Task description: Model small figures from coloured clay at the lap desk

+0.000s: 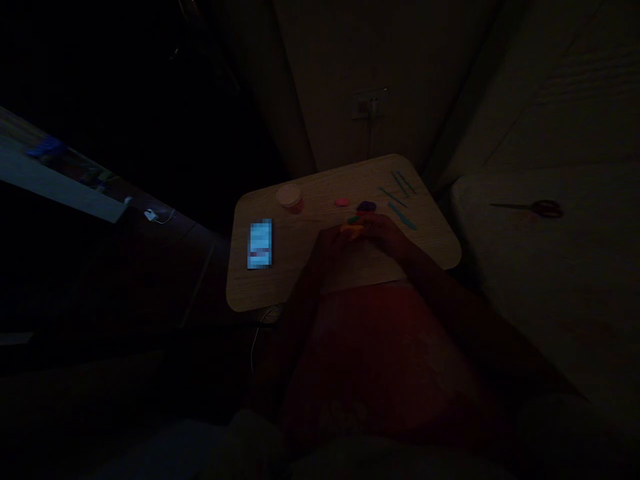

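The room is very dim, much of it sunk into black. A plain wall (pixel 325 60) rises behind the wood-grain tabletop (pixel 270 287), whose corners are rounded; a socket plate (pixel 359 107) on that wall has a pale cord (pixel 371 140) hanging below it. To the right spreads a flat, light surface (pixel 530 280), its kind unclear. At left, faint bluish light catches a pale ledge (pixel 65 187) and reddish floor (pixel 183 230).

The tabletop (pixel 285 260) looks like smooth wood grain with a matt finish, the lidded tub (pixel 291 198) smooth plastic, the orange lump (pixel 352 231) matt and dough-like, the red garment (pixel 375 340) dull cloth.
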`<move>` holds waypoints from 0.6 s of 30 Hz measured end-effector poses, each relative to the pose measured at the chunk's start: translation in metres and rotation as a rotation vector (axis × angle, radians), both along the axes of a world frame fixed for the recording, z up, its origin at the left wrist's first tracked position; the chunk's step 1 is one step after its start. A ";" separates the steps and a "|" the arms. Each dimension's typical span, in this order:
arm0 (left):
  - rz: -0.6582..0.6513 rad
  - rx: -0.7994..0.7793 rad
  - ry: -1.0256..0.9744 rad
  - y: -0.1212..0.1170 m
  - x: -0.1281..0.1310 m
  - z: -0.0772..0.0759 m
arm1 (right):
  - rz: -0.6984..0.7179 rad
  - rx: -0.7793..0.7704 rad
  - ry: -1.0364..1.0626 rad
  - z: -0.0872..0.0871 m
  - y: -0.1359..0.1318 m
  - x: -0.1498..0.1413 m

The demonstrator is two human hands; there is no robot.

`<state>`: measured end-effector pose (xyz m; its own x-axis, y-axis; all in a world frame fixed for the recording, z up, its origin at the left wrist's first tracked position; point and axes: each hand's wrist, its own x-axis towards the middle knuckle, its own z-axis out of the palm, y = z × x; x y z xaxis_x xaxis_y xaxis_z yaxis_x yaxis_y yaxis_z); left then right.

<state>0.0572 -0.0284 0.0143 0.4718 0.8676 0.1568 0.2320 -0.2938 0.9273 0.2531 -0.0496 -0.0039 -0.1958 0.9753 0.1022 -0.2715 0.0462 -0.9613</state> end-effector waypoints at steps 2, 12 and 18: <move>0.035 -0.010 0.011 0.002 0.000 -0.001 | -0.011 -0.018 0.015 0.000 0.000 0.002; 0.018 -0.162 -0.088 0.004 0.000 -0.010 | 0.009 0.012 -0.108 0.007 -0.002 -0.003; -0.044 -0.165 -0.066 0.007 -0.003 -0.015 | -0.013 0.081 -0.214 0.005 -0.001 -0.005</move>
